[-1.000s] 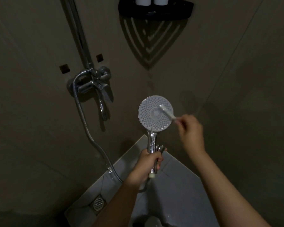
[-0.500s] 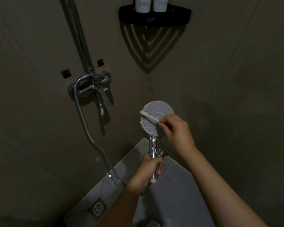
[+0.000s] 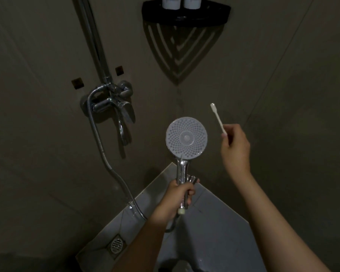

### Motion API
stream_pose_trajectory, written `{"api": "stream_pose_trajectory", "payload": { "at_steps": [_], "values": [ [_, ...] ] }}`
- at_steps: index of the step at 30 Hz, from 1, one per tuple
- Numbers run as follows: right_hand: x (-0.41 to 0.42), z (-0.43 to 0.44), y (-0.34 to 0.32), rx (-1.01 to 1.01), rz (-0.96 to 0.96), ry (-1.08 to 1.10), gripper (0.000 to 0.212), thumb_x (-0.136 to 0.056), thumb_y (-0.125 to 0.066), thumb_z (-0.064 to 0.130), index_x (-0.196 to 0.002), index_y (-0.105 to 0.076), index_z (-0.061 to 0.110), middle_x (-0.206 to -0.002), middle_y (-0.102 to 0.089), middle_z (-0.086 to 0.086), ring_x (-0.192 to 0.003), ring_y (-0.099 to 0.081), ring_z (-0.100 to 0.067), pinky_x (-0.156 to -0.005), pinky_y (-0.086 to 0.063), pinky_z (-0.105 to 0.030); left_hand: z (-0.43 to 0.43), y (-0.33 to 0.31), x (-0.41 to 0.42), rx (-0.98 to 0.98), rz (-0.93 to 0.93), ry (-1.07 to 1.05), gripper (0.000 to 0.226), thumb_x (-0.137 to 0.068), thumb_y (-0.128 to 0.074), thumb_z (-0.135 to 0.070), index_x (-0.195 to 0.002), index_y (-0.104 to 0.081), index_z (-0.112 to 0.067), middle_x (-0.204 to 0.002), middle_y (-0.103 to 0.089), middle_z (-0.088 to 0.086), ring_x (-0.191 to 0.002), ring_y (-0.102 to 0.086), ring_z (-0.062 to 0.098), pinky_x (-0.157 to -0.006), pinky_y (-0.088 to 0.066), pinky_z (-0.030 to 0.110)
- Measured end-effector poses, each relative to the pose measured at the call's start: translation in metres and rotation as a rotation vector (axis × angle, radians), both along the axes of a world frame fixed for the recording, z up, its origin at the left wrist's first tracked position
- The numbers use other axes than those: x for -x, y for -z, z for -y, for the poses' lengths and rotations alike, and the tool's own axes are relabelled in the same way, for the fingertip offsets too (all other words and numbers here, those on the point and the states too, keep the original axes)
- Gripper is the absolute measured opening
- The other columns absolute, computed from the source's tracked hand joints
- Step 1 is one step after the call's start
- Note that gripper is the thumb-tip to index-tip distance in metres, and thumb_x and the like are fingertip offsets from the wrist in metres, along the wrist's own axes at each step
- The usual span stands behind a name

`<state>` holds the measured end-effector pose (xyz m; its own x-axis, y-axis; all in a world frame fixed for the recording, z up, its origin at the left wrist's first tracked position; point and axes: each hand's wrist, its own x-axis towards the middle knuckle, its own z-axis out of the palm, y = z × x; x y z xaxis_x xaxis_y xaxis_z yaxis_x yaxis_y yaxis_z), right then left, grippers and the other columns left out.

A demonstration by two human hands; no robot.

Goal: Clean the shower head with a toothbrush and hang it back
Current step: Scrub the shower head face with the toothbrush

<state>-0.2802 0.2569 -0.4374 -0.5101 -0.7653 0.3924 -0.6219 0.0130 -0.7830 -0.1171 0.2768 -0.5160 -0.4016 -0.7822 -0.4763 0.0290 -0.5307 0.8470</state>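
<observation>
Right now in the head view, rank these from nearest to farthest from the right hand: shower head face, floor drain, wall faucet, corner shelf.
Measured from the right hand:
1. Shower head face, just to its left.
2. Wall faucet, farther left on the wall.
3. Corner shelf, up at the top.
4. Floor drain, low and left on the floor.

Round shower head (image 3: 186, 137) upright, white toothbrush (image 3: 217, 118) beside

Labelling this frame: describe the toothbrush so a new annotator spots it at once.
Start at the round shower head in mid-frame, held by its chrome handle in the left hand. To its right, the right hand pinches a thin white stick that points up and left: the toothbrush. It is clear of the shower head and the only slim white thing against the dark wall.
</observation>
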Motion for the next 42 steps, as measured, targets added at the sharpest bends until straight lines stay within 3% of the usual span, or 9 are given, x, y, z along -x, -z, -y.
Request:
{"api": "stream_pose_trajectory", "payload": {
  "at_steps": [10,16,19,22,26,31,37,39,42],
  "values": [
    [-0.014,-0.055,-0.015,-0.019,0.13,-0.329,0.025,-0.09,-0.057,0.006,-0.105,-0.064,0.025,-0.095,-0.068,0.015,-0.089,-0.064,-0.002,-0.079,-0.05,-0.02,0.03,-0.044,0.007,-0.308,-0.316,-0.016,0.021,-0.089,-0.037,-0.012,-0.091,-0.057,-0.009,-0.048,-0.05,-0.002,-0.035,-0.045,0.007,-0.034,-0.032,0.012],
    [-0.02,-0.098,-0.008,-0.09,0.157,-0.394,0.02,-0.089,-0.06,0.009,-0.096,-0.069,0.026,-0.092,-0.07,0.013,-0.087,-0.065,-0.002,-0.077,-0.051,-0.022,0.042,-0.058,0.01,-0.458,-0.504,-0.082,0.018,-0.067,-0.046,-0.019,-0.079,-0.055,-0.01,-0.046,-0.047,-0.002,-0.033,-0.044,0.008,-0.036,-0.027,0.012],
    [-0.02,-0.112,0.005,-0.16,0.115,-0.424,0.014,-0.089,-0.061,0.031,-0.097,-0.071,0.028,-0.092,-0.07,0.013,-0.085,-0.066,-0.008,-0.076,-0.054,-0.038,0.043,-0.061,0.01,-0.482,-0.513,-0.134,0.016,-0.068,-0.046,-0.02,-0.074,-0.056,-0.009,-0.041,-0.043,-0.003,-0.032,-0.041,0.008,-0.037,-0.027,0.011],
    [-0.022,-0.115,0.007,-0.176,0.057,-0.407,0.036,-0.084,-0.05,0.059,-0.097,-0.07,0.032,-0.092,-0.07,0.014,-0.084,-0.067,-0.007,-0.072,-0.054,-0.038,0.04,-0.062,0.015,-0.556,-0.569,-0.167,0.016,-0.073,-0.046,-0.018,-0.07,-0.058,-0.008,-0.04,-0.042,-0.005,-0.032,-0.042,0.006,-0.037,-0.029,0.01],
    [-0.018,-0.114,0.006,-0.168,-0.027,-0.37,0.029,-0.086,-0.049,0.056,-0.097,-0.067,0.035,-0.092,-0.07,0.014,-0.084,-0.066,-0.005,-0.069,-0.054,-0.037,0.035,-0.062,0.022,-0.532,-0.55,-0.162,0.032,-0.086,-0.037,-0.022,-0.066,-0.059,-0.01,-0.038,-0.04,-0.005,-0.031,-0.037,0.006,-0.039,-0.023,0.013],
    [-0.004,-0.118,0.007,-0.123,0.08,-0.283,0.014,-0.086,-0.064,0.023,-0.091,-0.071,0.034,-0.093,-0.071,0.018,-0.088,-0.066,-0.002,-0.076,-0.055,-0.04,0.037,-0.071,0.024,-0.472,-0.502,-0.202,0.016,-0.073,-0.045,-0.017,-0.071,-0.059,-0.008,-0.038,-0.041,-0.004,-0.029,-0.037,0.008,-0.034,-0.023,0.01],
    [-0.006,-0.118,0.009,-0.157,0.14,-0.333,0.026,-0.081,-0.056,0.058,-0.091,-0.069,0.037,-0.09,-0.072,0.016,-0.084,-0.068,-0.007,-0.072,-0.055,-0.041,0.037,-0.071,0.023,-0.481,-0.582,-0.157,0.014,-0.068,-0.047,-0.018,-0.074,-0.055,-0.01,-0.039,-0.039,-0.006,-0.031,-0.038,0.007,-0.031,-0.026,0.011],
    [-0.003,-0.117,0.009,-0.143,0.181,-0.331,0.01,-0.086,-0.063,0.037,-0.089,-0.072,0.034,-0.091,-0.072,0.018,-0.084,-0.067,-0.003,-0.074,-0.054,-0.036,0.036,-0.073,0.024,-0.467,-0.588,-0.167,0.013,-0.069,-0.048,-0.018,-0.074,-0.056,-0.01,-0.04,-0.04,-0.006,-0.033,-0.039,0.007,-0.032,-0.026,0.012],
    [-0.012,-0.11,0.011,-0.169,0.242,-0.373,0.013,-0.087,-0.065,0.015,-0.09,-0.074,0.025,-0.089,-0.073,0.012,-0.082,-0.067,-0.007,-0.072,-0.053,-0.032,0.034,-0.072,0.028,-0.502,-0.638,-0.181,0.01,-0.071,-0.049,-0.017,-0.073,-0.056,-0.009,-0.04,-0.041,-0.006,-0.034,-0.038,0.006,-0.037,-0.026,0.013]
  ]
}}
